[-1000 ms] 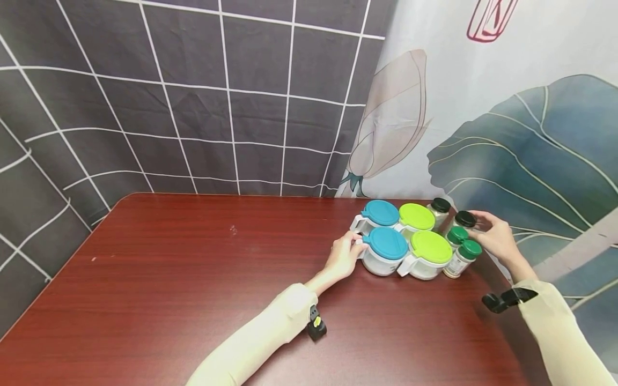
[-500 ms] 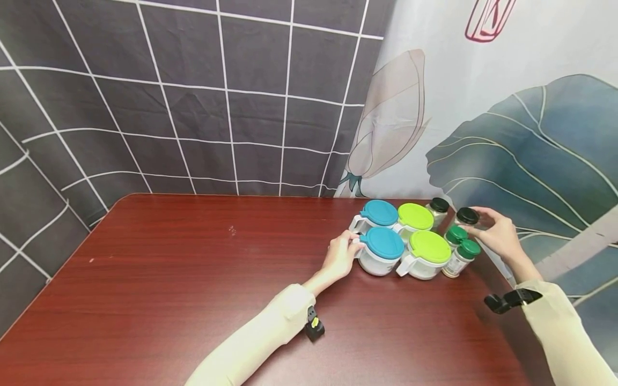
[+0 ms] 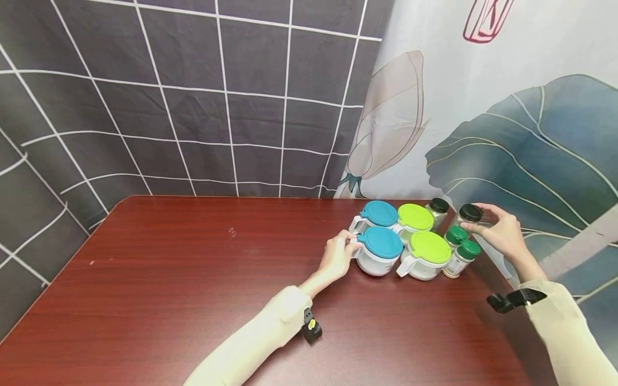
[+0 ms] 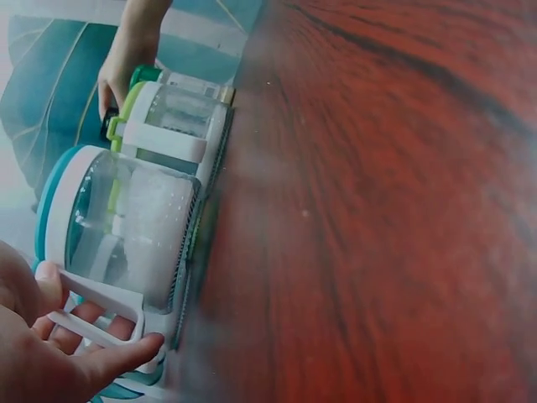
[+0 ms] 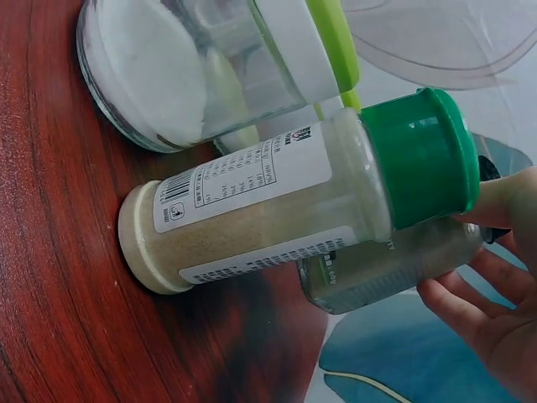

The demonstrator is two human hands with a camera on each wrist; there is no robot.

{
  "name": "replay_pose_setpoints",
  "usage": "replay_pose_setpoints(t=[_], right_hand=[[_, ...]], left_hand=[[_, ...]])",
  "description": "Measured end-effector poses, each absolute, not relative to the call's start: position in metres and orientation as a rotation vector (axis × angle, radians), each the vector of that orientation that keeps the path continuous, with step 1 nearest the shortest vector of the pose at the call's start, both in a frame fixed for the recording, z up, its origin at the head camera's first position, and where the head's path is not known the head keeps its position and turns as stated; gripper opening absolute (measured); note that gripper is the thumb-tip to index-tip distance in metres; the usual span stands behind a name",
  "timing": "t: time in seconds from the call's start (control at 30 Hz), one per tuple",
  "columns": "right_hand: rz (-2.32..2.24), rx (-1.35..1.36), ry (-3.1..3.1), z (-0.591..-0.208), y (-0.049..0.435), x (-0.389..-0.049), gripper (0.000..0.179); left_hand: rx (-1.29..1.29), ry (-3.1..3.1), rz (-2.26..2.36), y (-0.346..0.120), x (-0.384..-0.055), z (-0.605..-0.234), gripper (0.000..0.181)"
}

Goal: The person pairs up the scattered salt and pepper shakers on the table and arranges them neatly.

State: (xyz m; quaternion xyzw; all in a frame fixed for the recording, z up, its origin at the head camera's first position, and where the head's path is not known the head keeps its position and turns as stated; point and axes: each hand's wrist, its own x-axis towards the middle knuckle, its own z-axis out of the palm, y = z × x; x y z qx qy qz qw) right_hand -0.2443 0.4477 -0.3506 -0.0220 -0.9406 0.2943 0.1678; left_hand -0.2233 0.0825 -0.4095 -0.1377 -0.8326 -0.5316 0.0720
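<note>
In the head view my left hand (image 3: 336,256) grips the white handle of the front blue-lidded seasoning jar (image 3: 380,252). The left wrist view shows the fingers through that handle and white contents behind the jar's (image 4: 138,227) clear wall. My right hand (image 3: 504,236) holds a black-capped spice bottle (image 3: 469,213) at the back right of the group. Seen from the right wrist, this clear bottle (image 5: 377,273) leans behind a green-capped spice bottle (image 5: 252,201), fingers about its upper part. The green-capped bottle has a white label and tan powder.
A second blue-lidded jar (image 3: 380,212) stands behind the first. Two lime-lidded jars, a front one (image 3: 429,249) and a rear one (image 3: 416,216), sit to the right. Another black-capped bottle (image 3: 438,209) and a second green-capped bottle (image 3: 455,235) stand close by on the red-brown table (image 3: 193,279).
The front blue-lidded jar has shifted slightly left with my left hand. My right hand has moved the black-capped bottle slightly right and up in the head view.
</note>
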Motion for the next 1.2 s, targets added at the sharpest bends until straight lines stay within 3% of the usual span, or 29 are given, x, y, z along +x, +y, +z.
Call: replay_pose_setpoints(t=[1.2], right_hand=[[0.815, 0.006, -2.553, -0.325, 0.434, -0.235, 0.063]], left_hand=[[-0.417, -2.478, -1.603, 0.051, -0.217, -0.396, 0.018]])
